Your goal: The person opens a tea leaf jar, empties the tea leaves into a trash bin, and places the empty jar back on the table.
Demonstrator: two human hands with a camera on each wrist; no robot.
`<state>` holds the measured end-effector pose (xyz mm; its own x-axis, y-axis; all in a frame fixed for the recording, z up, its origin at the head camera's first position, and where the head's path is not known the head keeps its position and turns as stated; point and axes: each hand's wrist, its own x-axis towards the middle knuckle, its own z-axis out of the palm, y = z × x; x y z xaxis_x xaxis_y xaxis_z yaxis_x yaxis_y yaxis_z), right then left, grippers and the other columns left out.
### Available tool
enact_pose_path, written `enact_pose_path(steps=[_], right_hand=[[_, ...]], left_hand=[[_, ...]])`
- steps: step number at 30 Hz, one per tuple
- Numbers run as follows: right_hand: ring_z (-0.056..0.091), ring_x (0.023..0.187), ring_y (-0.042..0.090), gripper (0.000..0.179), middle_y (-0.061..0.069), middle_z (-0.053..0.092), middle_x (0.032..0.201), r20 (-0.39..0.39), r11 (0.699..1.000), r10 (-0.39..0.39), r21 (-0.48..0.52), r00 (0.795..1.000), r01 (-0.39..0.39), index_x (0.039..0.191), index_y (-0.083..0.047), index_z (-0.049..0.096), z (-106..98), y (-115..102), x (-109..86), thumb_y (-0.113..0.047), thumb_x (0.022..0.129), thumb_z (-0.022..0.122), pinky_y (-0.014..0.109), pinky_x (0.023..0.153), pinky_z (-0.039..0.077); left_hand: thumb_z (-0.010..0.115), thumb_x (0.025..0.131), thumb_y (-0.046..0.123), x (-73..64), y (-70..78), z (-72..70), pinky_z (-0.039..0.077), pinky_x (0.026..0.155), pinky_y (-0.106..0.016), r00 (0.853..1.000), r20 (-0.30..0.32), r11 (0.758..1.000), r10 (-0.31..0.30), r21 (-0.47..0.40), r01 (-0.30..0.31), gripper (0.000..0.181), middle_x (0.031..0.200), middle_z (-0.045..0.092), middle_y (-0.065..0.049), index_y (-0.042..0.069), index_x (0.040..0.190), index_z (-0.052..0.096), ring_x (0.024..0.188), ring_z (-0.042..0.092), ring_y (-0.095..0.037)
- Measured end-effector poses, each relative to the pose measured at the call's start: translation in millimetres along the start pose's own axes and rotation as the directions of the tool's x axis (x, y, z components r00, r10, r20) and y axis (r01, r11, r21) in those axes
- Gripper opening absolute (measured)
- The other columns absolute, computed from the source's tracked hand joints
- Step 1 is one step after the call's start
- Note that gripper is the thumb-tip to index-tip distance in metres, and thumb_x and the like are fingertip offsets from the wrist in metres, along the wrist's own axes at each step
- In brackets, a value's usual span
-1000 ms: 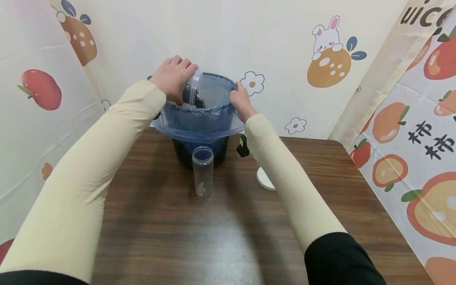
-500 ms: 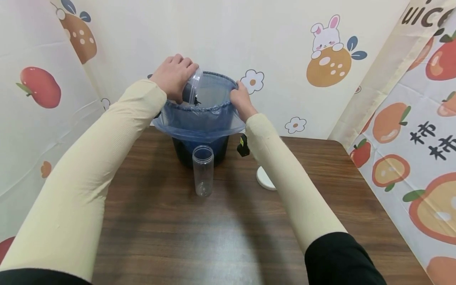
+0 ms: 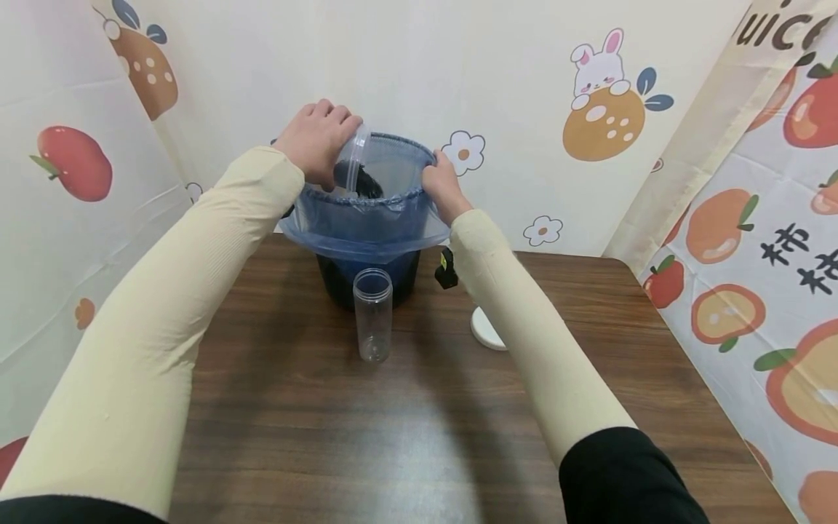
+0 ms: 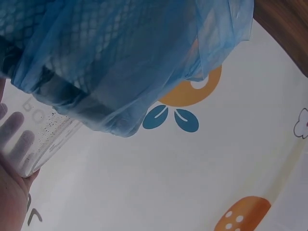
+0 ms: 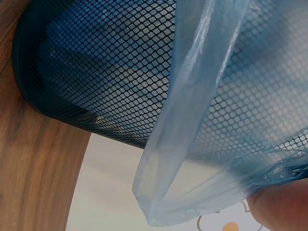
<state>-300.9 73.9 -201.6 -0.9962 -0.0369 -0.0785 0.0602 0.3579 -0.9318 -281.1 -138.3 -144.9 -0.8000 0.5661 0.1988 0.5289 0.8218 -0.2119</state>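
Note:
My left hand (image 3: 317, 140) grips a clear plastic jar (image 3: 353, 161), tipped mouth-down over the left rim of a black mesh bin (image 3: 369, 276) lined with a blue plastic bag (image 3: 366, 222). Dark bits spill from the jar's mouth into the bin. The left wrist view shows the jar (image 4: 41, 139) with dark specks inside, against the blue bag (image 4: 120, 62). My right hand (image 3: 441, 185) holds the bin's right rim; the right wrist view shows a fingertip (image 5: 281, 207) pressed on the bag (image 5: 202, 120) over the mesh bin (image 5: 101, 77).
A second clear jar (image 3: 372, 314) stands upright without a lid on the wooden table (image 3: 366, 429), just in front of the bin. A white lid (image 3: 486, 329) lies right of it, partly behind my right forearm. Printed cloth walls close in the table at the back and both sides.
More dark material now shows at the tipped jar's mouth than half a second ago. Both hands have stayed in place.

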Motion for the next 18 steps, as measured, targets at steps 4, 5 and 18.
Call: enact_pose_path(steps=[4, 5, 18], right_hand=[[0.013, 0.143, 0.015, 0.059, 0.0, 0.013, 0.159, -0.001, 1.0, -0.004, 0.0, 1.0, 0.004, 0.154, -0.016, 0.012, 0.9, -0.4, -0.6, -0.006, 0.098, 0.026, 0.025, 0.112, 0.015], [0.013, 0.143, 0.015, 0.059, 0.0, 0.013, 0.159, -0.001, 1.0, -0.006, 0.001, 1.0, 0.006, 0.154, -0.015, 0.012, 0.9, -0.4, -0.9, -0.005, 0.097, 0.026, 0.025, 0.112, 0.015], [0.012, 0.143, 0.016, 0.059, 0.001, 0.012, 0.159, -0.007, 1.0, -0.014, 0.005, 1.0, 0.014, 0.154, -0.015, 0.012, 1.7, 0.5, -1.2, -0.005, 0.097, 0.025, 0.025, 0.112, 0.015]], left_hand=[[0.089, 0.051, 0.016, -0.2, -0.3, -0.9, 0.027, 0.103, -0.057, 1.0, -0.006, 1.0, -0.008, -0.005, 0.008, 0.104, 0.128, 0.043, -0.028, -0.006, 0.137, 0.035, 0.116, 0.036, -0.046], [0.089, 0.051, 0.016, 0.0, -0.2, -1.3, 0.027, 0.103, -0.057, 1.0, -0.005, 1.0, -0.009, -0.005, 0.009, 0.104, 0.128, 0.043, -0.029, -0.006, 0.137, 0.035, 0.117, 0.036, -0.046], [0.088, 0.052, 0.014, 0.6, 0.4, -5.5, 0.026, 0.103, -0.057, 1.0, -0.001, 1.0, -0.015, 0.006, 0.015, 0.104, 0.129, 0.042, -0.028, -0.006, 0.138, 0.033, 0.118, 0.035, -0.047]])
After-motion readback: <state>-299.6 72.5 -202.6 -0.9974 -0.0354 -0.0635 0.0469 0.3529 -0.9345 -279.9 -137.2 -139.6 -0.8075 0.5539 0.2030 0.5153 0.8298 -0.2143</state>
